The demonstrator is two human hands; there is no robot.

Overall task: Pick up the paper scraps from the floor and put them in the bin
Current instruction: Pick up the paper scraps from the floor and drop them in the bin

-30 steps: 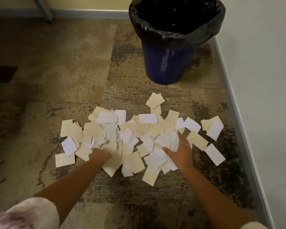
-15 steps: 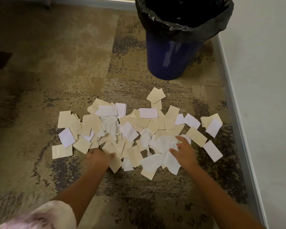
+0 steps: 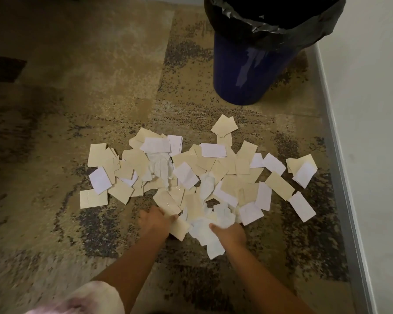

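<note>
The left hand [image 3: 156, 223] had its fingers [image 3: 171, 217] curled onto a tan scrap at the near edge of the scraps [image 3: 191, 175]; the right hand [image 3: 229, 234] clutched a bunch of crumpled white paper [image 3: 204, 232], the two hands close together. The step looked like gathering a first handful (most of the pile lay untouched on the floor [image 3: 77, 109]). The bin [image 3: 247, 71] stood at the far right beside the wall [image 3: 372, 109], well apart from the hands. Next, the bunch would need squeezing tight, then lifting to the bin without shedding loose pieces.
</note>
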